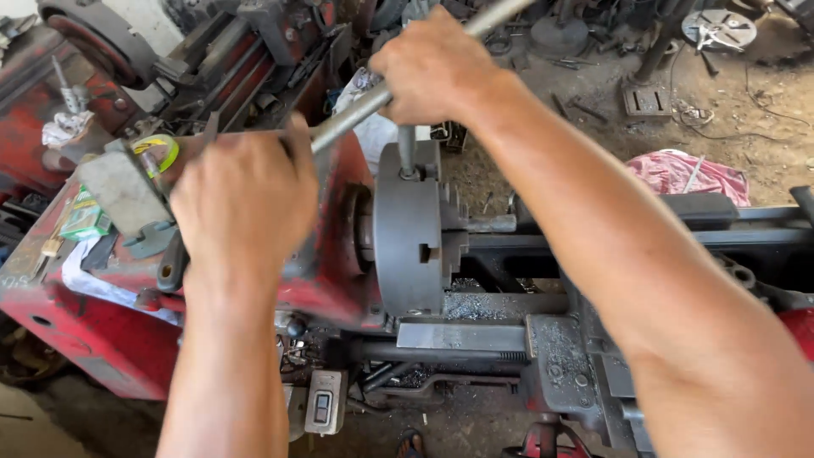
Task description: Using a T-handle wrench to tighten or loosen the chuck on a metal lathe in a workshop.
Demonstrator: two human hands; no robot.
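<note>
Red machine (331,263), a lathe with worn paint, fills the view from 9 o'clock through centre; its dark bed (644,237) runs off toward 3 o'clock. Floor (610,102) at 1 o'clock is dirt, littered with scrap metal parts. Pink cloth (691,174) lies on that floor at 2 o'clock, just beyond the bed. Grey round chuck (411,233) sits at centre, mounted on the red housing, face turned toward 3 o'clock, a short grey bar (492,224) projecting from its jaws. Metal shavings (475,305) lie below the chuck at 6 o'clock. A grey block (123,191) and a roll of yellow-green tape (159,153) rest on top of the housing at 9 o'clock. A small switch box (324,405) hangs at 6 o'clock.

Long metal pipe (352,117), bright grey and smooth, runs diagonally from 10 o'clock up to 12 o'clock, crossing above the chuck. A key (407,151) stands upright in the chuck's top, directly under the pipe.

Left hand (242,199) is clamped around the pipe's lower end at 9 o'clock. Right hand (437,72) is clamped around the pipe at 12 o'clock, above the key. The hands are well apart along the pipe; both forearms block part of the machine.
</note>
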